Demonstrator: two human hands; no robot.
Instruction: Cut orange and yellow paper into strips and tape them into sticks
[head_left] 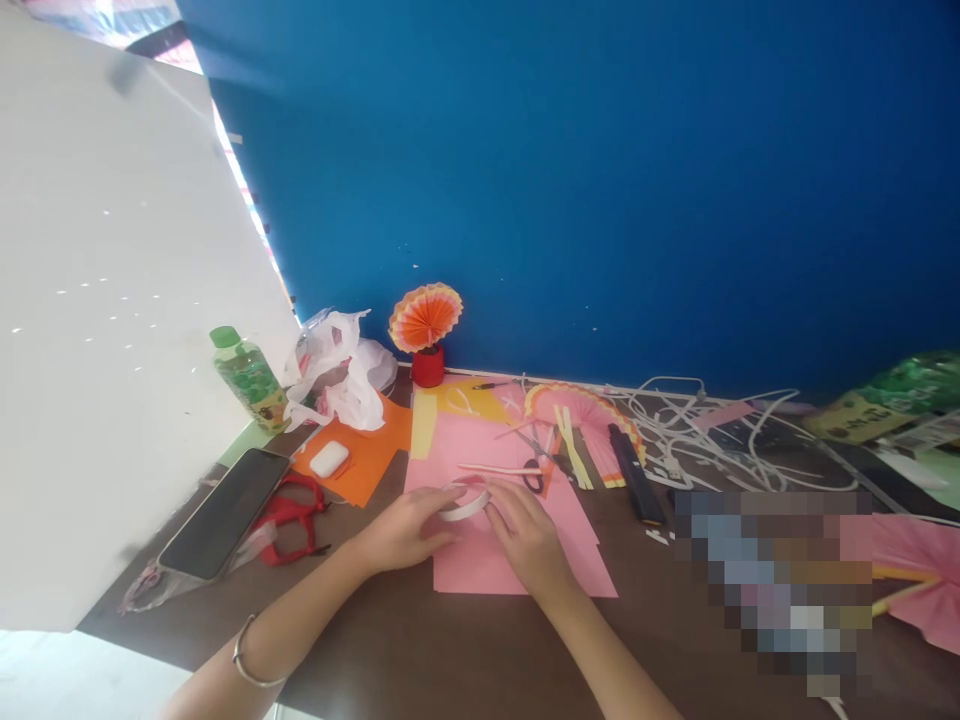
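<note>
I hold the small white roll of tape [465, 503] between both hands, low over the pink sheet of paper [501, 528] on the dark brown table [420, 650]. My left hand [405, 528] cups its near side, fingers curled around the rim; my right hand [525, 530] pinches its right edge. To do this well, I judge I should steady the roll with the left, pick the loose end cleanly with the right, and keep the paper flat beneath.
</note>
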